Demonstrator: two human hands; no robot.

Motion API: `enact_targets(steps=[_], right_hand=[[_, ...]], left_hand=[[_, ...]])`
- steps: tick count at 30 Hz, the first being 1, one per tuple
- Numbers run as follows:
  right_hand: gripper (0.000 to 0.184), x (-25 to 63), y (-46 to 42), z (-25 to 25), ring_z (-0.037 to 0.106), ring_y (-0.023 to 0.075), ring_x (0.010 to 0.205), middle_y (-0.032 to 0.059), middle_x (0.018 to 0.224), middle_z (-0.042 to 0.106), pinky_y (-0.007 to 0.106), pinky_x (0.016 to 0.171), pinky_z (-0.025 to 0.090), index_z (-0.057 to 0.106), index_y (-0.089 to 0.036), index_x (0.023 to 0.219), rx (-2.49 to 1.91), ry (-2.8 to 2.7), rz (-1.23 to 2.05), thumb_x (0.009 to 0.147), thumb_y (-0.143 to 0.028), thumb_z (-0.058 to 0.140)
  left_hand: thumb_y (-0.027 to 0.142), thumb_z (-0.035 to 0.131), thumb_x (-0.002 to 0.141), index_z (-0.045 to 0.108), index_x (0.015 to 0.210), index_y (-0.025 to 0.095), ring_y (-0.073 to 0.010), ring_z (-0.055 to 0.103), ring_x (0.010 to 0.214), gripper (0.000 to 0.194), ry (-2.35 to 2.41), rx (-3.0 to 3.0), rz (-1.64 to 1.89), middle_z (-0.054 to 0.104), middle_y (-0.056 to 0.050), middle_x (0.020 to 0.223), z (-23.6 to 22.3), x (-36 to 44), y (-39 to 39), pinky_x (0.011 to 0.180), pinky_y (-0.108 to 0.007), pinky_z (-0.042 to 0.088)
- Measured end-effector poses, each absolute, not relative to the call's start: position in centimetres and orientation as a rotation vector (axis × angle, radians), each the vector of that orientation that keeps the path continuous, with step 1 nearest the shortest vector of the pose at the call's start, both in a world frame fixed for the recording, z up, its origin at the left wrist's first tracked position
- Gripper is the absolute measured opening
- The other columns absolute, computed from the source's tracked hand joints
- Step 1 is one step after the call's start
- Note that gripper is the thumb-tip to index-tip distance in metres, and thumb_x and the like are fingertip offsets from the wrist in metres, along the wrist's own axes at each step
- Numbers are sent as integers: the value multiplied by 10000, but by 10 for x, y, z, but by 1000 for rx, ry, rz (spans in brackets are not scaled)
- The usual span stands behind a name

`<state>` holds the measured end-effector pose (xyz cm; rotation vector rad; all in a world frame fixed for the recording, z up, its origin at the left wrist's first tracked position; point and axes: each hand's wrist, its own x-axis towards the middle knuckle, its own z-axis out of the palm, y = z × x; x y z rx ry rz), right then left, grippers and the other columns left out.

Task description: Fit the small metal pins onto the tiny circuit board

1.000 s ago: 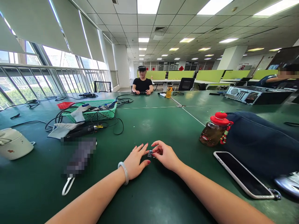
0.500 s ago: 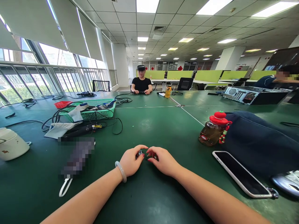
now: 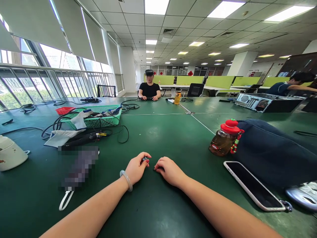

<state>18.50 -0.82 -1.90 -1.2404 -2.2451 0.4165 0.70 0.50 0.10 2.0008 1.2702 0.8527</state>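
My left hand [image 3: 135, 169], with a pale bangle [image 3: 126, 181] at the wrist, is closed around a small black-and-silver piece [image 3: 145, 159]. Only a part of that piece shows between thumb and forefinger, so its kind is unclear. A short gap to the right, my right hand [image 3: 170, 171] rests low at the green tabletop [image 3: 158, 201], thumb and fingertips pinched together. Something tiny and dark seems to be at those fingertips, too small to name.
To the left lie a green basket [image 3: 104, 122] of cables and gloves, a red tray [image 3: 64, 110] and a dark pouch [image 3: 80, 167]. On the right are a bottle [image 3: 221, 142], a phone [image 3: 254, 186], a navy bag [image 3: 272, 148] and a mouse [image 3: 300, 196]. A person [image 3: 149, 88] sits opposite.
My hands have moved a little apart, the left one shifting left with its small piece. My right fingers have closed into a tighter pinch, lower at the table.
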Motion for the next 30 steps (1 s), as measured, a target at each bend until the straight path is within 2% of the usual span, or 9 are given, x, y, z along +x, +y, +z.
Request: enact_targets(steps=[5,9,17,24,30], right_hand=[[149,186,-9,-20,515,151,854,23,853,605,268,779,423,646,-215,857,-1238,-2261,394,762,-146,554],[237,186,-9,-21,501,156,901,25,930,600,277,808,413,624,-239,990,-1235,-2289,353,760,-202,579],[53,181,-8,-20,503,156,842,18,807,594,274,758,414,629,-213,777,-1227,-2308,326,759,-192,583],[69,181,-11,-17,484,146,781,12,776,579,265,721,405,587,-193,728,-1209,-2353,226,769,-150,553],[85,189,-12,-11,482,146,795,14,799,590,267,723,403,596,-198,761,-1236,-2259,269,784,-154,528]], left_hand=[[228,324,823,511,971,201,-103,492,587,240,1234,1998,840,569,17,694,-2,7,6,590,-221,399],[215,317,819,518,933,200,-108,503,599,232,1245,2019,832,564,17,678,0,7,4,602,-224,404],[230,350,809,532,925,201,-113,537,602,217,1246,2009,807,609,12,688,1,9,3,596,-225,417],[250,483,756,556,937,207,-136,588,745,199,1235,1945,820,644,-4,795,-1,8,6,699,-244,434],[321,552,710,621,886,215,-121,477,576,217,1400,2047,806,553,24,635,0,6,8,565,-232,374]])
